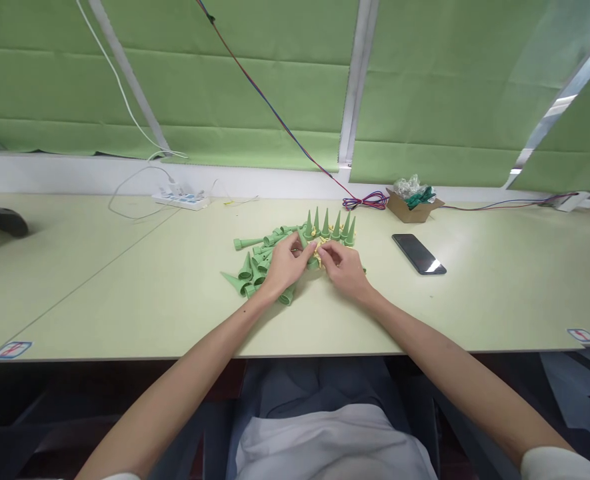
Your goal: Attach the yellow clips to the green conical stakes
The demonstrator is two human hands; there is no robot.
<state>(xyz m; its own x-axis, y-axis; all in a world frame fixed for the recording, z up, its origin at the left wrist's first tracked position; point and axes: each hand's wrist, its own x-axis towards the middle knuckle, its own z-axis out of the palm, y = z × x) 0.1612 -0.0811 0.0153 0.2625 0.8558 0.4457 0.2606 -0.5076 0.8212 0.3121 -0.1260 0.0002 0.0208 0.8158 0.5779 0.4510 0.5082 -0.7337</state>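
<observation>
My left hand (289,262) is closed on a green plastic cone (301,238), its tip showing above the fingers. Close beside it, my right hand (345,267) has thumb and forefinger pinched at some small yellow pieces (319,248); the fingers partly hide what they grip. Behind both hands, several green cones (326,224) stand upright in a cluster, with bits of yellow among their bases. To the left, many more cones (245,268) lie in a loose pile, some under my left wrist, pointing different ways.
A black phone (419,254) lies to the right. Behind it stands a small cardboard box (412,208) holding clear plastic and green material. A coiled red-and-blue cable (365,201) and a white power strip (182,199) sit along the back edge. A dark object (2,220) is at far left.
</observation>
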